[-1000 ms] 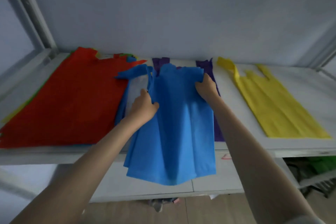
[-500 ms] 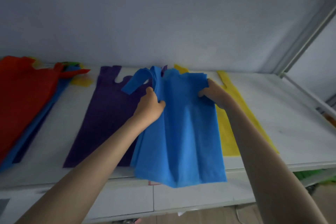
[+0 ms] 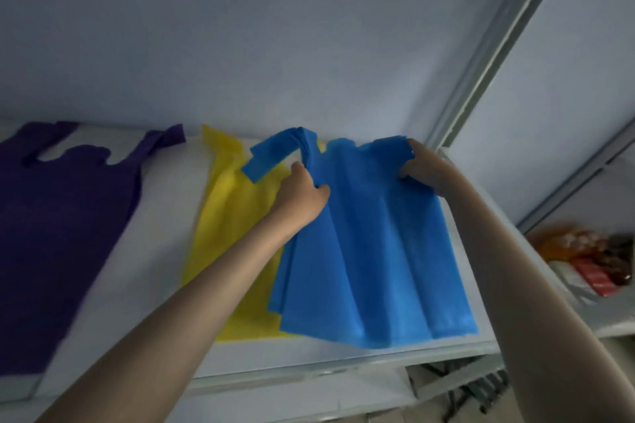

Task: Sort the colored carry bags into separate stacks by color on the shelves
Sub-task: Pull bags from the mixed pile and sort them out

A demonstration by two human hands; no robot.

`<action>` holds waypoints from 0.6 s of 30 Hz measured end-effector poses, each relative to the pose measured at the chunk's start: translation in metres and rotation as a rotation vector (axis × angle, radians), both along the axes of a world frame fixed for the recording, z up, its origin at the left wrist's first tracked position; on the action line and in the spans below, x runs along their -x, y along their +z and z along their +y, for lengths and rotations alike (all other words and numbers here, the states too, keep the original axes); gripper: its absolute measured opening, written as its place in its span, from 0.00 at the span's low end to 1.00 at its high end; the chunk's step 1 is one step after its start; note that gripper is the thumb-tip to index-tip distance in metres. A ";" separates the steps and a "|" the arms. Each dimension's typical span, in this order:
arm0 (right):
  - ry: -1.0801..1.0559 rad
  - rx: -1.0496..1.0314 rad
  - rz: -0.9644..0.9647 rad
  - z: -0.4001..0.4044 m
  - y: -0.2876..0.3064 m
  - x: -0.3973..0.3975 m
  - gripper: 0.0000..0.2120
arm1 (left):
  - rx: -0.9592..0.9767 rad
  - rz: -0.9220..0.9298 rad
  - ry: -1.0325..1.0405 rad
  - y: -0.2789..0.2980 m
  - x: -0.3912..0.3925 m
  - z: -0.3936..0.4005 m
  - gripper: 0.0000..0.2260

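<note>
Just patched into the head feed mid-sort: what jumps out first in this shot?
The bright blue bags dominate, held up at their top by the left hand and the right hand over the right end of the white shelf. Beside them to the left a yellow bag lies flat, partly hidden by the blue, and a purple bag lies at far left.

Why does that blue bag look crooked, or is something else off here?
The blue bag is mid-move: the left hand and right hand grip its top, and its left edge overlaps the yellow bag. One blue handle flops sideways. The purple bag lies flat on the shelf. Nothing looks torn.
</note>
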State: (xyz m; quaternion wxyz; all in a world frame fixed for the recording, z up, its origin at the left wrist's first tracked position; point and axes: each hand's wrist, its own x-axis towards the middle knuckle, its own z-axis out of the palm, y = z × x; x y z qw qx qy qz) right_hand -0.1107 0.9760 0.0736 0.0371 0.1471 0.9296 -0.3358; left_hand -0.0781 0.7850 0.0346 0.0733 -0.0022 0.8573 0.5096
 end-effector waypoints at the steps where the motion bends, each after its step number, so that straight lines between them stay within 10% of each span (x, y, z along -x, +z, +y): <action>1: 0.000 -0.013 0.012 0.017 0.004 0.004 0.28 | -0.005 0.010 0.002 0.003 0.003 0.017 0.09; 7: -0.088 0.054 0.212 0.120 -0.007 0.034 0.25 | -0.089 0.048 0.059 0.001 0.026 0.104 0.06; 13: -0.080 -0.070 -0.111 0.195 -0.107 0.055 0.09 | 0.267 -0.285 -0.068 -0.070 0.033 0.140 0.21; 18: -0.109 -0.075 -0.197 0.189 -0.126 0.046 0.20 | 0.384 -0.328 -0.063 -0.092 0.035 0.141 0.19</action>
